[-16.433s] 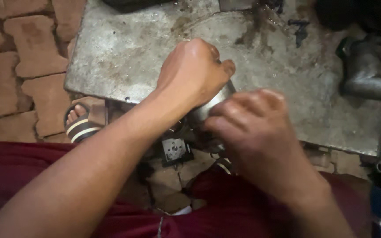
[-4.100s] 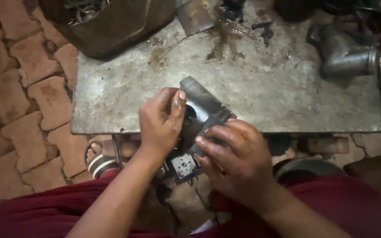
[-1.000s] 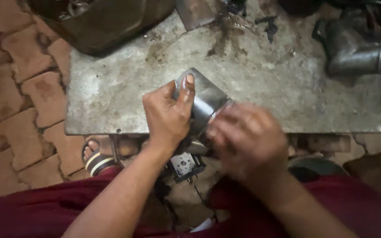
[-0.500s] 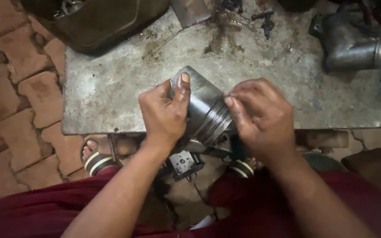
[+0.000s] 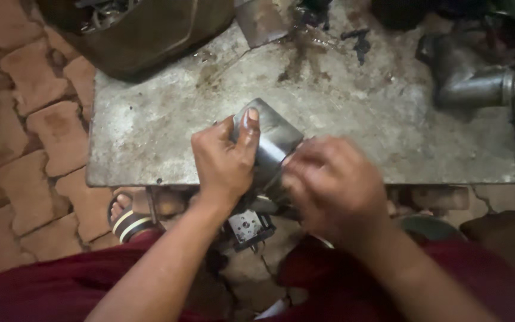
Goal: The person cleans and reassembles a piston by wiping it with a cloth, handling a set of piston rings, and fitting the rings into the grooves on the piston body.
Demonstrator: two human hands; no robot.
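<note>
Left hand [image 5: 225, 158] clamps the metal cylinder [image 5: 272, 140] at the near edge of the steel table [image 5: 150, 131], thumb up its side. Right hand [image 5: 332, 188], blurred, fingers closed on the cylinder's lower end. Work looks mid-way; cylinder not set down.
</note>
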